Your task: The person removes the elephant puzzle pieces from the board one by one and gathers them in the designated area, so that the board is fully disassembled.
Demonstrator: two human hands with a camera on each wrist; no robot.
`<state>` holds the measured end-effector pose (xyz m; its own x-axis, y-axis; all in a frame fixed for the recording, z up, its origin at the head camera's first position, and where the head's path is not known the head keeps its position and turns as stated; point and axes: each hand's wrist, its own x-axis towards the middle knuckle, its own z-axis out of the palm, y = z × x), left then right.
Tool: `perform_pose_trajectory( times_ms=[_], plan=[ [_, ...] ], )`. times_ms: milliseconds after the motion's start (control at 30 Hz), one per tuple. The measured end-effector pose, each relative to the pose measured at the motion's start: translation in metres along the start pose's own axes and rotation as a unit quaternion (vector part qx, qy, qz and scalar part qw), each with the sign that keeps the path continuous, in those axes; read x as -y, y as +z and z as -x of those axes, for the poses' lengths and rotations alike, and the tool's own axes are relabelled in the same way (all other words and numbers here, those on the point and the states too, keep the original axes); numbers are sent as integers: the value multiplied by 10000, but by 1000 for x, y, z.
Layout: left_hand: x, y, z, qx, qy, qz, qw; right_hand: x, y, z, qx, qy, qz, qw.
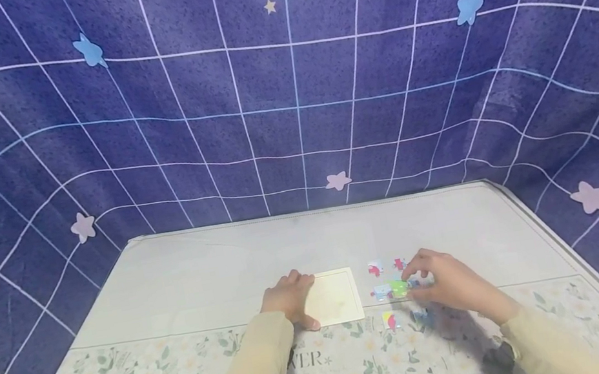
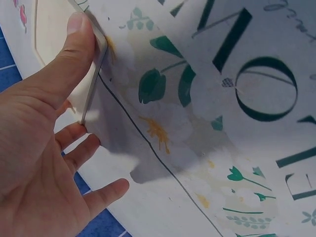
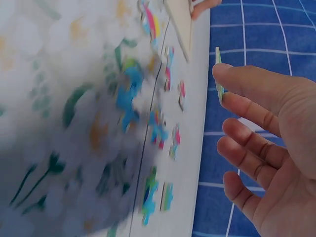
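A pale wooden puzzle tray [image 1: 337, 297] with a raised rim lies flat near the table's middle. My left hand [image 1: 289, 300] grips its left side, thumb at the near edge and fingers at the far edge. In the left wrist view, the thumb [image 2: 76, 47] presses on the rim. To the right, my right hand [image 1: 448, 278] pinches a green puzzle piece [image 1: 399, 289] between thumb and index finger. That piece [image 3: 219, 74] appears edge-on in the right wrist view, raised above the table. Several loose puzzle pieces [image 1: 390, 320] lie below and around the right hand.
The table [image 1: 218, 265] has a plain white far part and a flower-printed near part. Behind and beside it hangs a blue gridded curtain [image 1: 267, 133] with star shapes. Other colourful pieces [image 3: 129, 96] lie spread right of the tray.
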<state>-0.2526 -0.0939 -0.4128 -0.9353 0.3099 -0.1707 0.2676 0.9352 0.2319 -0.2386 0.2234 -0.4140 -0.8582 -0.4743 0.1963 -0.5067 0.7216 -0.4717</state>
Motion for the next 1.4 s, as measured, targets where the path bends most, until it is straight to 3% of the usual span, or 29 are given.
perform_pose_trajectory(
  times_ms=[433, 733, 1033, 1400],
  plan=[
    [-2, -4, 4, -14, -4, -133, 9999, -29, -4, 40, -290, 222, -103, 9993],
    [-1, -1, 1, -34, 6, -245, 9997, -42, -2, 62, -256, 542, 22, 9982],
    [3, 4, -2, -60, -28, -179, 9998, -50, -1, 72, -80, 1018, 97, 9947],
    [4, 6, -2, -48, -60, -118, 9999, -58, 5, 74, 12, 1148, 117, 9933]
  ],
)
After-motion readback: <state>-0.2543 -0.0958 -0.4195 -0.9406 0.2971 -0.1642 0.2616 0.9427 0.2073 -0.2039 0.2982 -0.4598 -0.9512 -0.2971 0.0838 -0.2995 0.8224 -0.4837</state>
